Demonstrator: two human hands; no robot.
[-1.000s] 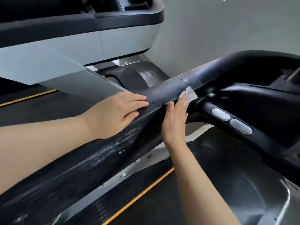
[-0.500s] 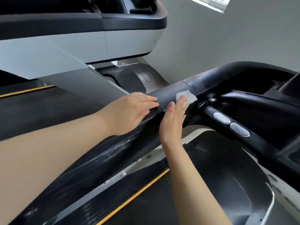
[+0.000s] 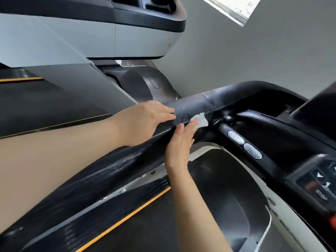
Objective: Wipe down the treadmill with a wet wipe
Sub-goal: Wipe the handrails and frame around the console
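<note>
Head view only: wet wipe (image 3: 200, 120) sits crumpled against the near side of the treadmill's black handrail (image 3: 192, 106), close to the joint where the rail bends toward the console. The right hand (image 3: 181, 142) presses it there with straight fingers (image 3: 193, 124) laid flat, nothing curled round it. The left hand (image 3: 145, 120) rests on top of the same rail just beside it, fingers stretched and relaxed, holding nothing.

The wipe looks thin, limp and very light, so it should bunch and slide under pressure; I judge a flat palm or a pinch at its bulkiest fold the best hold. The rail is rigid and fixed, with a speckled, damp-looking sheen, probably slick where wetted.

Just beyond the wipe, a lower bar carries two oval silver pads (image 3: 244, 144). At the right edge a control panel (image 3: 320, 184) shows white arrow marks and the word "STOP"; no brand name is legible.
</note>
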